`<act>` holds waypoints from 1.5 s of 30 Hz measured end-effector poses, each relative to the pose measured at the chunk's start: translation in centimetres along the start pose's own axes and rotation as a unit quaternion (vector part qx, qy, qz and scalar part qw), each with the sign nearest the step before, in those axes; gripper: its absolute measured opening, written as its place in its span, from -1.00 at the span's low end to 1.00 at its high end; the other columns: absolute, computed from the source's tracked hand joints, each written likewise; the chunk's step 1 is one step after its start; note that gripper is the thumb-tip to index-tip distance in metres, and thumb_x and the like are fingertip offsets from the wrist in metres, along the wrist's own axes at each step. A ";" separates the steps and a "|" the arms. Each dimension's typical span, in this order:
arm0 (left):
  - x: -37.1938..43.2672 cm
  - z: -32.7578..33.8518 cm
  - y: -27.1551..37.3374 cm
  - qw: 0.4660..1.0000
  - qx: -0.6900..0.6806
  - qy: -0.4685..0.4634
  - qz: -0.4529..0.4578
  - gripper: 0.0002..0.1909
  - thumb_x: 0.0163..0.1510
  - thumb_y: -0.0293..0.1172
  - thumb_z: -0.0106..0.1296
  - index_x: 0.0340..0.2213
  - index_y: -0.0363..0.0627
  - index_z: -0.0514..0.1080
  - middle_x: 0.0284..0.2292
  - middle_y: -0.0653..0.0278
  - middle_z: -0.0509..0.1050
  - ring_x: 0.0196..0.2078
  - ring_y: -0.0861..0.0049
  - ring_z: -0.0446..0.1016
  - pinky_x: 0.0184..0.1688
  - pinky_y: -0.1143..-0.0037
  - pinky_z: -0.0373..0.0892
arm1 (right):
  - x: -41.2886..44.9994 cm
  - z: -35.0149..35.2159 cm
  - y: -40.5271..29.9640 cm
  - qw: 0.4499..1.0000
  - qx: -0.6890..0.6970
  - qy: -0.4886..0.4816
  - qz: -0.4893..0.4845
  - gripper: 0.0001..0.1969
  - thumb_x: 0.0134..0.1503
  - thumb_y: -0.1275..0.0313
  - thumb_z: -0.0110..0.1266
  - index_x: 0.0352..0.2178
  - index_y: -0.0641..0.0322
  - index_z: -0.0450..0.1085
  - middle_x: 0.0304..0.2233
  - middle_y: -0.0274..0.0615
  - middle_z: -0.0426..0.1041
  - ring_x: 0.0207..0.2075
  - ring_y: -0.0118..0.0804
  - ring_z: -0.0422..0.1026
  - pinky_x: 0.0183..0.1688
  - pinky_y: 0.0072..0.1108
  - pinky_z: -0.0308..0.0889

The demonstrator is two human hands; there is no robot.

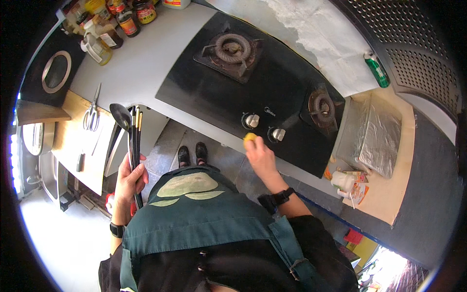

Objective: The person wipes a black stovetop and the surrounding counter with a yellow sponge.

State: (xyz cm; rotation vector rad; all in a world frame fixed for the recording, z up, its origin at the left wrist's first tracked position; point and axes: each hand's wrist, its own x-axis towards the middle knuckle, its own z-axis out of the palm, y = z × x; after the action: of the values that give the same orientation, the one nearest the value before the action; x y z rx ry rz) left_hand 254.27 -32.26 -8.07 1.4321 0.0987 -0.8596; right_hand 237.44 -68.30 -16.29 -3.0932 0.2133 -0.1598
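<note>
My left hand [132, 177] grips a bundle of utensils upright at my left side. In the bundle are a dark spoon [121, 116] and several black chopsticks [135, 137] with pale tips. My right hand [262, 157] pinches a small yellow object [249, 137], possibly a sponge, mostly hidden by the fingers. It is over the front edge of a black glass gas cooktop [204, 93], just below the left control knob [252, 120]. The other knob [278, 134] sits to the right of my fingers.
Two burners [233, 49] [322, 105] rise from the cooktop. Sauce bottles [127, 25] crowd the far left counter. Scissors [92, 117] and a knife [80, 161] lie on a wooden board at left. A foil-covered container [379, 138] and a white bottle [342, 180] are at right.
</note>
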 end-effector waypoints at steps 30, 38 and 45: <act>-3.8 -13.1 1.5 0.998 0.038 0.043 -0.033 -0.80 0.16 -0.43 -0.14 -0.16 -0.12 0.23 -0.71 0.32 0.33 -0.84 0.77 0.06 -0.79 0.72 -0.01 | 0.3 12.8 -3.3 0.843 0.007 0.183 0.506 -0.79 -0.03 0.45 -0.01 -0.34 0.34 0.40 -0.32 0.08 0.43 -0.26 0.07 0.39 -0.25 -0.22 0.30; -6.5 -20.0 0.5 0.995 -0.005 0.095 -0.016 -0.81 0.16 -0.42 -0.14 -0.18 -0.12 0.23 -0.72 0.32 0.32 -0.84 0.79 0.05 -0.79 0.71 -0.04 | 15.5 14.1 -19.7 0.899 0.084 0.185 0.388 -0.83 0.02 0.40 -0.04 -0.43 0.31 0.37 -0.42 0.04 0.41 -0.38 0.02 0.43 -0.36 -0.27 0.37; -10.2 -23.2 -0.4 0.987 -0.036 0.155 0.026 -0.83 0.14 -0.43 -0.13 -0.21 -0.13 0.21 -0.73 0.32 0.31 -0.85 0.77 0.05 -0.80 0.71 -0.05 | 26.6 15.5 -28.5 0.897 0.172 0.060 0.403 -0.76 0.07 0.40 -0.06 -0.20 0.20 0.30 -0.27 -0.01 0.39 -0.33 0.06 0.43 -0.40 -0.17 0.34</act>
State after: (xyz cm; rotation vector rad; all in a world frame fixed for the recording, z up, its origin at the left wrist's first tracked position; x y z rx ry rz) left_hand 256.69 -7.06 -7.24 1.4849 0.3236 -0.5793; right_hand 269.10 -43.31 -27.78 -2.3960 1.2689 -0.3069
